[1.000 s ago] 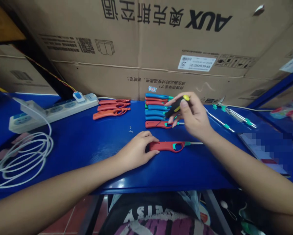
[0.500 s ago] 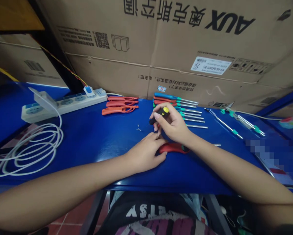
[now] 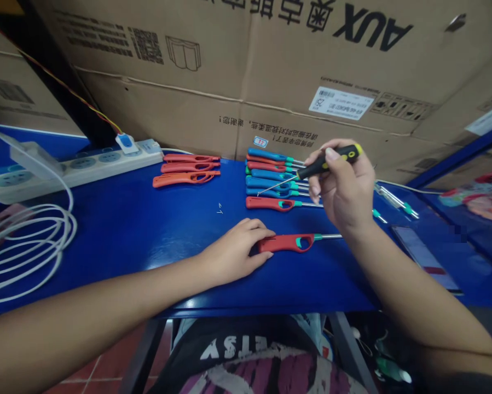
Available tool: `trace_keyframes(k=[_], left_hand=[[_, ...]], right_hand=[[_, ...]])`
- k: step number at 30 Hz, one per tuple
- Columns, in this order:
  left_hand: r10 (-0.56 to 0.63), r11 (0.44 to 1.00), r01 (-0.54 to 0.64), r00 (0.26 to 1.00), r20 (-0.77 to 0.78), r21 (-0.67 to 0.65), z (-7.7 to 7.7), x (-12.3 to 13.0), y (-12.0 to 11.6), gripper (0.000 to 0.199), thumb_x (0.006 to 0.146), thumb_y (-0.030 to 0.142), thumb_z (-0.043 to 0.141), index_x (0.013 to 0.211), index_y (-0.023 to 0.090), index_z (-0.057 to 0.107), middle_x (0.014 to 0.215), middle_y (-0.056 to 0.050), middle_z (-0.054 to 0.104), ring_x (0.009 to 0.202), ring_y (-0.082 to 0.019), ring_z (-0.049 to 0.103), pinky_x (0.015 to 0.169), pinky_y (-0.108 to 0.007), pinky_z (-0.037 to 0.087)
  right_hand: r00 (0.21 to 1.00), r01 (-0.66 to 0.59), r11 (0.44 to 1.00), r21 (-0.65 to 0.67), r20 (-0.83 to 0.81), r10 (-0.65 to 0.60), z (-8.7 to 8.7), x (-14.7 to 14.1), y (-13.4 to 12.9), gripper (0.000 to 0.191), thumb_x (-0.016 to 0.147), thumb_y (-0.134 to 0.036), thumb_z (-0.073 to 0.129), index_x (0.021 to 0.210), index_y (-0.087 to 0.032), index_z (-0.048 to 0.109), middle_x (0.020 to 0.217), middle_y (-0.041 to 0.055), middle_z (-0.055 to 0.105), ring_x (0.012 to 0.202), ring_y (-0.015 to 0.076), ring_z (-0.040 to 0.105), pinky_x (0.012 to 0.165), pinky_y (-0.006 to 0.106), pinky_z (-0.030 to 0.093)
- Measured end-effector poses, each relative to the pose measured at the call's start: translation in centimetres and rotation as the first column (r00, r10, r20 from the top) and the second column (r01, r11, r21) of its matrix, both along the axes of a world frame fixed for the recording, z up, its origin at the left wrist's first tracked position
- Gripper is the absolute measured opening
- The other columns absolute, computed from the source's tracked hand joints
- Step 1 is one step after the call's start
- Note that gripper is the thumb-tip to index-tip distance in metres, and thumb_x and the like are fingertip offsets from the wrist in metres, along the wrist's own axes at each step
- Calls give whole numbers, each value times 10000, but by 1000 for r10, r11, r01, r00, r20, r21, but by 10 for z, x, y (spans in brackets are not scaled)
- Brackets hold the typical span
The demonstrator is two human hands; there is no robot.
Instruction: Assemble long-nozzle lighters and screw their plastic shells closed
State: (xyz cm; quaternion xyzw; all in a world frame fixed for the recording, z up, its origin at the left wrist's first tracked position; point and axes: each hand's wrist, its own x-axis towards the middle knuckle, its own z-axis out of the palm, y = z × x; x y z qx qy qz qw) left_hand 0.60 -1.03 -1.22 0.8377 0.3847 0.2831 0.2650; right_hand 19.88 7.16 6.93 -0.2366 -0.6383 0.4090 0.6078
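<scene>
My left hand (image 3: pixel 239 253) grips the rear end of a red lighter (image 3: pixel 289 243), which lies on the blue table with its metal tube to the right. Raised above the table, my right hand (image 3: pixel 346 183) holds a black and yellow screwdriver (image 3: pixel 325 163), its thin shaft slanting down to the left over the row of lighters. That row has blue lighters (image 3: pixel 266 182) and a red lighter (image 3: pixel 270 203) nearest me. Small screws (image 3: pixel 220 209) lie on the table left of the row.
Orange-red handle shells (image 3: pixel 184 179) lie further left. A white power strip (image 3: pixel 81 164) and coiled white cable (image 3: pixel 28 246) are at the left. A phone (image 3: pixel 426 257) lies at the right. Large cardboard boxes (image 3: pixel 180 98) stand behind.
My right hand has lifted the screwdriver away from my left hand, up and to the right, uncovering the red lighter. The whole view has shifted slightly.
</scene>
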Motion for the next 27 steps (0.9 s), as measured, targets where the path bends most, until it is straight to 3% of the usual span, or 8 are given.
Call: trace_keyframes(k=[5, 9, 13, 18, 27], left_hand=[[86, 996, -83, 994, 62, -44, 1, 0, 3, 397, 874, 310, 750, 1236, 161, 680, 1170, -97, 676, 1068, -238, 652, 980, -402, 538], [180, 979, -163, 973, 148, -121, 4, 0, 5, 372, 861, 320, 760, 1197, 176, 695, 1134, -71, 695, 942, -187, 677, 855, -339, 573], [231, 968, -197, 941, 248, -155, 10, 1, 4, 369, 844, 302, 784, 1186, 201, 690, 1097, -39, 719, 962, -167, 676, 840, -294, 555], [209, 974, -180, 947, 245, -135, 19, 2, 0, 83, 877, 261, 743, 935, 204, 733, 913, 7, 746, 819, -130, 671, 759, -260, 526], [247, 966, -219, 934, 256, -134, 22, 4, -3, 45, 882, 250, 741, 882, 206, 749, 873, 10, 763, 778, -126, 681, 714, -241, 523]], right_hand=[[986, 90, 983, -158, -124, -110, -8, 19, -1, 247, 805, -390, 748, 810, -211, 577, 723, -29, 669, 326, 28, 387, 249, 165, 236], [980, 38, 938, -344, -171, -102, -21, 21, -5, 276, 768, -392, 753, 772, -194, 561, 695, -36, 653, 310, 10, 346, 248, 153, 211], [982, -36, 890, -455, -182, -54, -29, 14, -11, 319, 735, -409, 780, 748, -184, 555, 677, -42, 642, 303, 3, 324, 252, 154, 205], [983, -83, 862, -499, -184, -12, -32, 8, -17, 288, 773, -400, 754, 759, -185, 563, 675, -42, 638, 315, 8, 335, 262, 158, 211], [976, -101, 850, -517, -218, -16, -33, 12, -12, 280, 767, -386, 750, 761, -181, 559, 685, -31, 651, 314, 4, 330, 273, 163, 208]])
